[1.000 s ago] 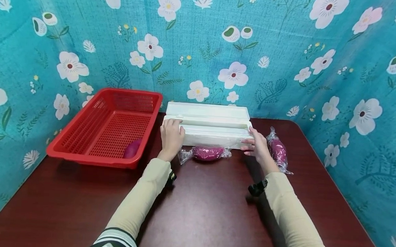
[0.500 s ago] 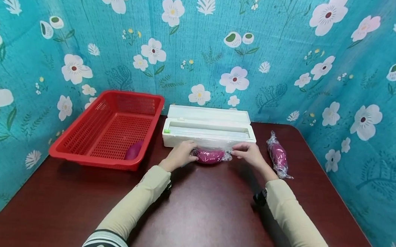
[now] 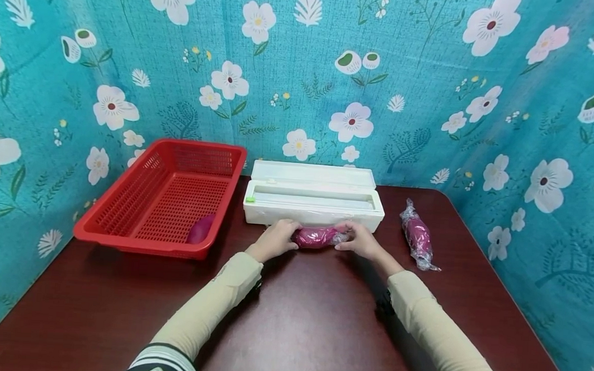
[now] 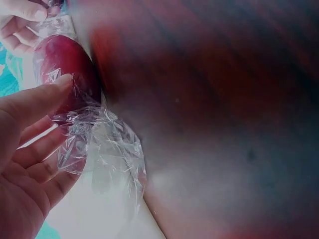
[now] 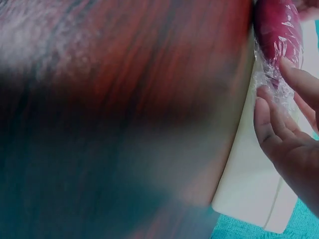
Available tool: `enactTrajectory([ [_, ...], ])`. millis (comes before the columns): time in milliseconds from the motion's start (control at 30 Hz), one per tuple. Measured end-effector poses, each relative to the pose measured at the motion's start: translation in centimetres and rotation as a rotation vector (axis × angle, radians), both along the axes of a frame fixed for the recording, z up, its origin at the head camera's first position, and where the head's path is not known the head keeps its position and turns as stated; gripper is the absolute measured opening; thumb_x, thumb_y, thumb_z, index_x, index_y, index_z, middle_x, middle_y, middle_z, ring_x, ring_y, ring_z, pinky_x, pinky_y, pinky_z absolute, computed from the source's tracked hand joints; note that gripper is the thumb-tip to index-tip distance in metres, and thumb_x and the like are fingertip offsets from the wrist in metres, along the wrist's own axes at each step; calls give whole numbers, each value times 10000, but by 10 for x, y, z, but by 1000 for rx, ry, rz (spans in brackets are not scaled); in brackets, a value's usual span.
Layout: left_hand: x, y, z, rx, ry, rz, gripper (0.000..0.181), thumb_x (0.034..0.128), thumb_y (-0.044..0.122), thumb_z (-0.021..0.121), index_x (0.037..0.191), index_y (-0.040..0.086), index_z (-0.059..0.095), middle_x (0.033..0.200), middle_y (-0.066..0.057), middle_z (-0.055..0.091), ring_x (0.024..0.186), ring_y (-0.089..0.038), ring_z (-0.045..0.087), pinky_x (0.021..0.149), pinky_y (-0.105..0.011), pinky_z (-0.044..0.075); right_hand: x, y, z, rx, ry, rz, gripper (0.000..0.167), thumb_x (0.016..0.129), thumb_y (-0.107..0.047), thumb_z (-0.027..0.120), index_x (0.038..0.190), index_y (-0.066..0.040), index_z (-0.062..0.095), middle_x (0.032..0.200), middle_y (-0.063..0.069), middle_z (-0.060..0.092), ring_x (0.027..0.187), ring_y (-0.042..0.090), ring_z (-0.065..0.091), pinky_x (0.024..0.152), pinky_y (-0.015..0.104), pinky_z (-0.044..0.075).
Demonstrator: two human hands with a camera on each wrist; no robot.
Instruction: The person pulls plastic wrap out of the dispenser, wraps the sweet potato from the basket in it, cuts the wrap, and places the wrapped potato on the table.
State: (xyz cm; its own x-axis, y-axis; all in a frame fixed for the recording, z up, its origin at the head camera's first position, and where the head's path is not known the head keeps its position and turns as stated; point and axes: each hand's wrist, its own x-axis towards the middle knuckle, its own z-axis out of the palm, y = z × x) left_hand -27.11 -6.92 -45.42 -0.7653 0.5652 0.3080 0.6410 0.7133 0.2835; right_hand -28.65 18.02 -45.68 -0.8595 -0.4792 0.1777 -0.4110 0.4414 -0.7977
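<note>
A smooth, oblong purple vegetable (image 3: 315, 237) wrapped in cling film lies on the table, right in front of the open white cling-film box (image 3: 320, 216). At its left end, my left hand (image 3: 275, 240) grips it; in the left wrist view the thumb presses on the purple skin (image 4: 75, 94), with the other fingers behind the loose film tail (image 4: 119, 144). My right hand (image 3: 363, 242) holds the opposite end, where the right wrist view has the thumb at the wrapped tip and curled fingers around the crumpled film (image 5: 271, 82).
A red plastic basket (image 3: 142, 244) stands at the left, with an unwrapped purple vegetable (image 3: 201, 229) inside. Another film-wrapped purple vegetable (image 3: 417, 236) lies on the table at the right. A floral teal curtain (image 3: 302, 85) hangs behind the dark red table (image 3: 300, 326).
Both hands have come down from the box's ends to the wrapped vegetable, closing in on it from either side. The right hand has shifted further left onto its end.
</note>
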Motion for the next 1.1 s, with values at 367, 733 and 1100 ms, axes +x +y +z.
enactTrajectory([
  [367,3,1,2,-82,-99,-24,656,588,208,831,1128,25,507,1060,-96,578,986,-225,542,831,-325,427,1,-2,-2,48,5,56,225,725,7,708,907,94,609,662,106,566,538,119,483,475,242,425],
  [733,7,0,1,-14,-177,-87,445,717,100,740,1053,22,459,955,-113,589,919,-230,568,791,-328,441,5,2,-2,115,-153,119,234,892,-88,535,1083,48,529,653,115,565,489,253,517,436,363,443],
  [1100,5,-5,3,1,-232,-70,462,781,199,687,1155,-25,539,940,-68,579,860,-163,524,777,-308,421,3,2,-1,266,106,149,270,723,-142,736,925,24,668,820,45,619,724,128,492,630,267,410],
])
